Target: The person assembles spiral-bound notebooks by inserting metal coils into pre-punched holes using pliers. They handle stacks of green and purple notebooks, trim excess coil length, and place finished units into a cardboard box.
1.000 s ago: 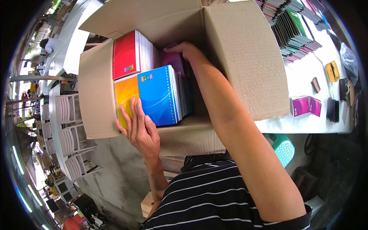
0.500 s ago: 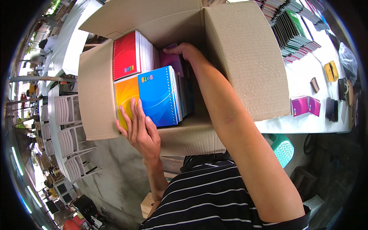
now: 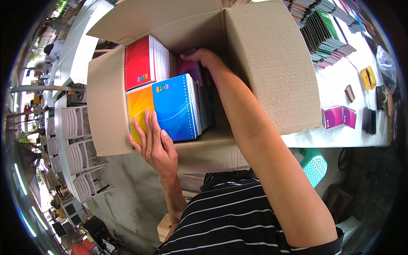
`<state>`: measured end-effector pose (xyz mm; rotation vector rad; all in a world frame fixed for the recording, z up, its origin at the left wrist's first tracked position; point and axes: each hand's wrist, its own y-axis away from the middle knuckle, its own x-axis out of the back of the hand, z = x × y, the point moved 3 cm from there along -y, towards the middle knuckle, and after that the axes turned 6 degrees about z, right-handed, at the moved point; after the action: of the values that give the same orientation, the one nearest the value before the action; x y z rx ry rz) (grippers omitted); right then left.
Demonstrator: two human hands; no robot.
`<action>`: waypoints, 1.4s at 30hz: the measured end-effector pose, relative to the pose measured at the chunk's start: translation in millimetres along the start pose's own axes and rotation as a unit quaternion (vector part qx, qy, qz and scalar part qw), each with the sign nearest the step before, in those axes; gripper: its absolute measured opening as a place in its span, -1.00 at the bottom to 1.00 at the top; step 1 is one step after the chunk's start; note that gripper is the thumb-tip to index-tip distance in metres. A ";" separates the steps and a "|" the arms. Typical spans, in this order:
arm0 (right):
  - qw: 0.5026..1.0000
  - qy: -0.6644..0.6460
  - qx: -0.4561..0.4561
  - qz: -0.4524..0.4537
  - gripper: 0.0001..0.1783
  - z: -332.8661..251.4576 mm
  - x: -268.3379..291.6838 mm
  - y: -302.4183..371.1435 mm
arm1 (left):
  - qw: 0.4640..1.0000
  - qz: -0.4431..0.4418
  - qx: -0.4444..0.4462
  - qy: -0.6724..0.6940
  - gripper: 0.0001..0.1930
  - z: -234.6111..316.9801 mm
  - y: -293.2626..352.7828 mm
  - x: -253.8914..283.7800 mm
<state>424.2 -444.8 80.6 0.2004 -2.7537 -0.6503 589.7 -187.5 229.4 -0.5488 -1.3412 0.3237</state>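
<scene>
An open cardboard box (image 3: 274,68) in front of me holds stacks of spiral notebooks. A red notebook (image 3: 138,59) tops the far left stack, with a yellow notebook (image 3: 139,102) nearer me. Beside the yellow one, a blue notebook (image 3: 174,112) lies partly over its edge. My left hand (image 3: 157,144) rests with its fingers stretched out across the yellow cover and the blue one's edge. Deep in the box, my right hand (image 3: 203,57) grips a purple notebook (image 3: 189,67), thumb across its cover. Its other fingers are hidden.
On the white table (image 3: 297,140) to the right stand piles of spiral notebooks (image 3: 325,36), a small open purple notebook (image 3: 339,117) and a yellow object (image 3: 368,78). A teal plastic stool (image 3: 314,166) is below. White chairs (image 3: 78,157) line the left.
Both hands stay almost where they were, the left on the covers and the right at the purple notebook. The view has shifted very slightly.
</scene>
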 end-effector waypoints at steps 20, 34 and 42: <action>1.000 -0.024 -0.004 -0.002 -0.21 20.4 -6.6 -46.9 | 1.000 -0.009 0.002 0.014 -0.57 5.0 -4.3 -2.5; 0.977 -0.185 -0.095 -0.049 -0.06 17.3 -6.9 -11.1 | 0.997 -0.004 0.048 0.063 -0.49 -6.1 8.2 16.5; 0.973 -0.169 -0.158 0.017 0.04 28.8 14.2 -33.6 | 0.996 0.009 0.036 0.084 -0.48 -2.3 1.7 11.6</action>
<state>403.6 -465.6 44.5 -0.0327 -2.9033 -1.1981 594.6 -180.5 237.7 -0.5166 -1.1585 0.3313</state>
